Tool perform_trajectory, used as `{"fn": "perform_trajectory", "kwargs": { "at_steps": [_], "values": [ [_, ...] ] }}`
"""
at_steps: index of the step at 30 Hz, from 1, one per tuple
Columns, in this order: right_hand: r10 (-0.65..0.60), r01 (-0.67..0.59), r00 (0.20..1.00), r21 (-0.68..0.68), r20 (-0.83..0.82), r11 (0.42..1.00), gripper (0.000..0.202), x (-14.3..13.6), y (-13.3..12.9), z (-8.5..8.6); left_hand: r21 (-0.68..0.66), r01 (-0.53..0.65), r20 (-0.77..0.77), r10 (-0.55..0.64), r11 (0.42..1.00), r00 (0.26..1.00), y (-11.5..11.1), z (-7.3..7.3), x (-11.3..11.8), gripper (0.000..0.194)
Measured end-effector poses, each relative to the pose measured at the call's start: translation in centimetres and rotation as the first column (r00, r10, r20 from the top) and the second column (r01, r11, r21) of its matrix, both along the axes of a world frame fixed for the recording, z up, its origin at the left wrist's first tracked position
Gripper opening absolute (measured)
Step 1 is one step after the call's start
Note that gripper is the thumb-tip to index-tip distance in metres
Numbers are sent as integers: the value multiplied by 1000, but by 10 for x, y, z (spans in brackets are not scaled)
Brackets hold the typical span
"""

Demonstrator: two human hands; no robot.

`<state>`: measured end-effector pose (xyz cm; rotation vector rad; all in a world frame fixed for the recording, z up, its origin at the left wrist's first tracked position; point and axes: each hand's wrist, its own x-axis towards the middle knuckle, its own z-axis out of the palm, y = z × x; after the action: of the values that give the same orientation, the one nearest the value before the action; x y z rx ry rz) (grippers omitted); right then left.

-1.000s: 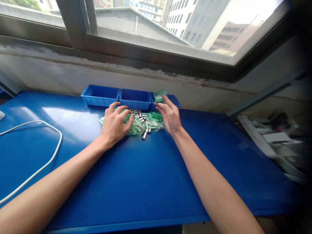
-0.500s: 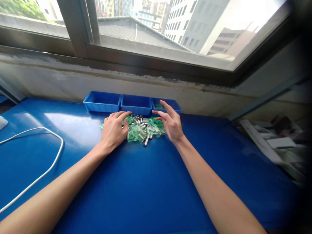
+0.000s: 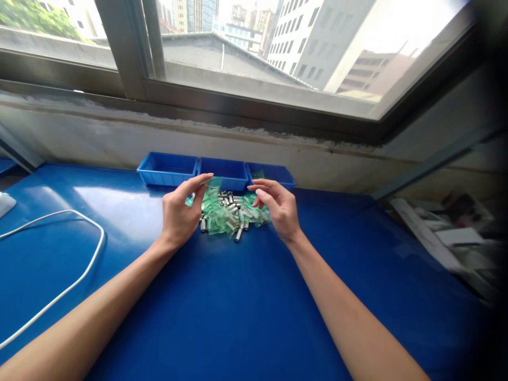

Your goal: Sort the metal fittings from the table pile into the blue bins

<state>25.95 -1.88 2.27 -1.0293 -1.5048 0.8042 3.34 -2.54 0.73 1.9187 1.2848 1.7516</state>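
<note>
A mixed pile (image 3: pixel 232 214) of green see-through plastic pieces and small black-and-silver metal parts lies on the blue table (image 3: pixel 238 296). Over its left side, my left hand (image 3: pixel 182 209) pinches a thin green see-through plastic piece (image 3: pixel 215 183) between thumb and fingers. At the pile's right edge is my right hand (image 3: pixel 280 209), its fingers apart and curved, with nothing seen in them. Behind the pile stand three blue bins side by side: a left bin (image 3: pixel 166 179), a middle bin (image 3: pixel 223 182) and a right bin (image 3: pixel 278 177). Green pieces show inside the right bin.
A white cable (image 3: pixel 93 254) loops across the table's left side, near a white object (image 3: pixel 6 202) at the edge. The window wall (image 3: pixel 190 132) rises behind the bins. Blurred items (image 3: pixel 456 233) sit beyond the table on the right.
My left hand has risen from the pile with a green plastic piece in its pinch, uncovering metal parts beneath. My right hand's raised index finger has lowered and its fingers have drawn closer together.
</note>
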Motion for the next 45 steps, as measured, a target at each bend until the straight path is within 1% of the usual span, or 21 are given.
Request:
{"fn": "perform_trajectory", "kwargs": {
  "at_steps": [3,5,7,9,11,17,19,20,21,23,24,25,26,27,29,32,35,38,40,43,45],
  "values": [
    [47,-48,997,12,61,999,28,-6,-8,5,-99,173,218,-148,980,965,-3,2,8,24],
    [134,-133,989,-16,64,991,26,-11,-12,9,-143,237,291,-187,961,938,-5,2,12,25],
    [212,-209,977,-69,37,975,25,-14,-16,12,-180,277,322,-209,944,923,-6,4,14,27],
    [247,-242,969,-121,21,963,25,-16,-17,15,-209,303,328,-225,930,917,-7,5,14,29],
    [246,-240,969,-153,19,959,25,-15,-17,15,-223,306,324,-226,926,919,-7,6,14,30],
    [236,-232,972,-183,-3,955,27,-12,-13,12,-223,284,295,-213,933,932,-7,5,15,29],
    [228,-228,973,-184,-23,956,27,-12,-12,9,-217,262,238,-210,940,948,-5,4,12,27],
    [214,-218,976,-183,-44,959,27,-11,-11,8,-201,236,178,-202,951,963,-3,5,9,27],
    [191,-202,979,-183,-74,962,26,-11,-10,7,-179,201,100,-186,963,977,-2,6,3,27],
    [123,-150,981,-189,-148,971,24,-8,-6,5,-81,72,-167,-85,994,982,1,8,-11,28],
    [85,-120,980,-193,-182,974,25,-6,-5,5,-41,-1,-315,-12,999,949,2,9,-19,28],
    [52,-94,977,-198,-207,976,28,-4,-3,5,-21,-74,-439,58,997,896,3,11,-26,27],
    [28,-74,975,-202,-221,977,33,-2,-1,6,-33,-125,-553,86,992,829,3,11,-33,27],
    [11,-58,974,-205,-225,977,39,0,0,6,-51,-162,-638,92,985,765,3,12,-39,28],
    [-5,-41,979,-219,-206,975,53,5,2,7,-104,-190,-741,51,976,669,2,12,-46,34],
    [-7,-38,988,-279,-157,959,75,9,4,8,-175,-186,-800,-29,967,599,0,14,-48,49],
    [32,-74,991,-345,-127,936,87,11,3,8,-236,-187,-818,-91,954,569,-3,19,-46,56],
    [62,-99,992,-367,-110,925,89,10,2,8,-301,-204,-816,-141,932,561,-6,25,-45,57],
    [38,-72,994,-358,-102,931,88,10,2,8,-318,-214,-810,-147,924,568,-6,28,-44,55],
    [-35,0,994,-325,-102,946,84,10,3,5,-306,-222,-807,-128,926,576,-6,28,-43,50],
    [-55,20,992,-292,-111,956,76,10,4,3,-280,-244,-808,-90,928,583,-4,27,-44,47]
  ]
}}
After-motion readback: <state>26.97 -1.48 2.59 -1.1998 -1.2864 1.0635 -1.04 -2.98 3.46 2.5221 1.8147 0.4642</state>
